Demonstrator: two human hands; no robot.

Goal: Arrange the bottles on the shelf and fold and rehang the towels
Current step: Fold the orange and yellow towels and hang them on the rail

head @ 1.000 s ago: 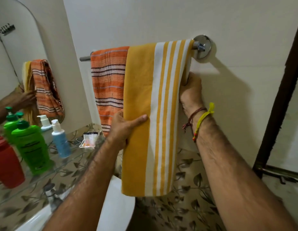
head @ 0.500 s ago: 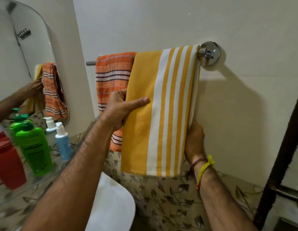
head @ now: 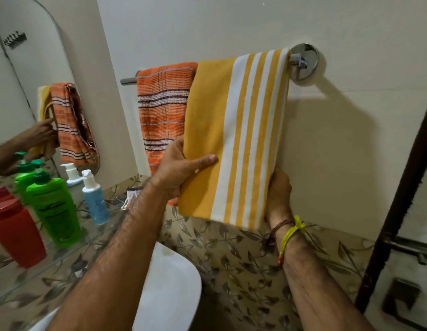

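Bathroom wall with towel rail. Yellow striped towel hangs folded over the rail, beside the orange towel. Left hand pinches its left edge; right hand grips its right edge. An uneven tug could slide it off. Bottles stand on the shelf.

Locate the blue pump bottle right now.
In the head view, the blue pump bottle stands at left on the glass shelf, just right of the green bottle and below the orange towel.
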